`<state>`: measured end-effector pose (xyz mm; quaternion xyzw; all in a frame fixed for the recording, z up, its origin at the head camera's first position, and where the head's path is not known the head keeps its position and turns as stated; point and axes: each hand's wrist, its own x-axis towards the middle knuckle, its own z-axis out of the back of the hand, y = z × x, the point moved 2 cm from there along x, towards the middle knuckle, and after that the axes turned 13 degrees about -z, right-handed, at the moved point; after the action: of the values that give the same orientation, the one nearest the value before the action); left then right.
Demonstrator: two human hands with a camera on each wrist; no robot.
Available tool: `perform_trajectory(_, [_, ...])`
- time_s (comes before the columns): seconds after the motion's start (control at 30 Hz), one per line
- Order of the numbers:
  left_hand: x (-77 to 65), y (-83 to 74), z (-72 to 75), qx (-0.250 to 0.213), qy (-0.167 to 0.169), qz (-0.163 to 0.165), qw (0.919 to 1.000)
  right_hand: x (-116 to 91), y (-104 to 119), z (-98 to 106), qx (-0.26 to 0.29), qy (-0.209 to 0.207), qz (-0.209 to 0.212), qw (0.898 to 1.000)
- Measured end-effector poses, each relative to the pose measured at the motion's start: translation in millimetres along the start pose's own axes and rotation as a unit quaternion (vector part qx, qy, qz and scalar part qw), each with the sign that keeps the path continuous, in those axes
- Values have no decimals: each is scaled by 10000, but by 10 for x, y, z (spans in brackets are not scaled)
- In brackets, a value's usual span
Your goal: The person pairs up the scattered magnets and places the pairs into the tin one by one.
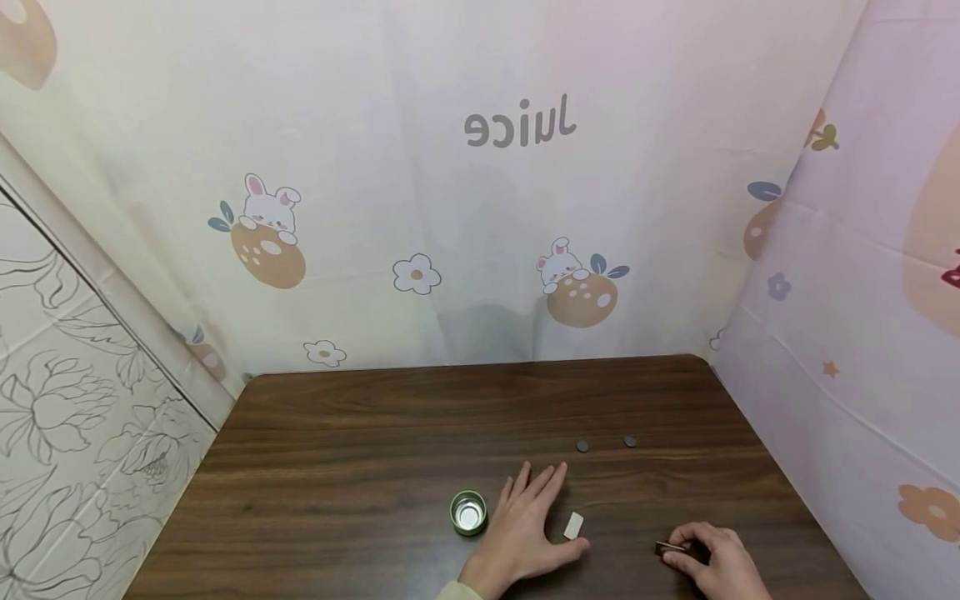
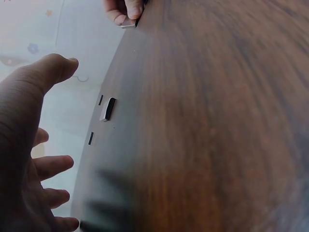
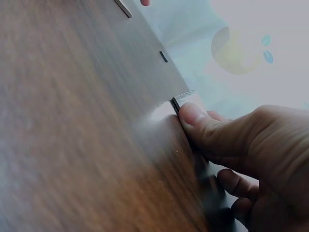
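Note:
At the table's right front, my right hand (image 1: 716, 557) pinches a small flat tile (image 1: 670, 547) between thumb and fingers, low over the wood. The right wrist view shows the tile's dark edge beside the thumb (image 3: 194, 116); the fingers hide much of the rest. My left hand (image 1: 521, 533) is spread with nothing in its grasp. A small pale tile with a dark side (image 2: 109, 109) lies on the table between its thumb and forefinger in the head view. Just left of that hand stands a small round green-rimmed tin (image 1: 468, 513), its shiny inside facing up.
Two small dark discs (image 1: 582, 447) lie on the brown wooden table (image 1: 337, 467), beyond the left hand. A printed curtain (image 1: 360, 167) hangs behind the table's back edge, and another cloth (image 1: 847, 333) hangs along the right side.

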<state>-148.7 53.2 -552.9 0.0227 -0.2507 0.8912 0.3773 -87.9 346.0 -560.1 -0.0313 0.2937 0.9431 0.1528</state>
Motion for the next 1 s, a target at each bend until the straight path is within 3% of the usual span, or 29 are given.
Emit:
perform_trajectory(0.47, [-4, 7, -20, -35, -6, 13, 10000, -8, 64, 41, -65, 321, -493, 9982])
perform_trajectory(0.7, [12, -7, 25, 167, -105, 175, 9997, 21, 117, 54, 681, 605, -1005, 9908])
perform_trajectory(0.8, [-2, -18, 37, 292, -317, 231, 9988, 34, 135, 23, 1020, 759, -1138, 9853])
perform_trajectory(1.0, [-83, -41, -5, 855, -1197, 216, 9889, 47, 176, -5, 1111, 871, -1095, 9839])
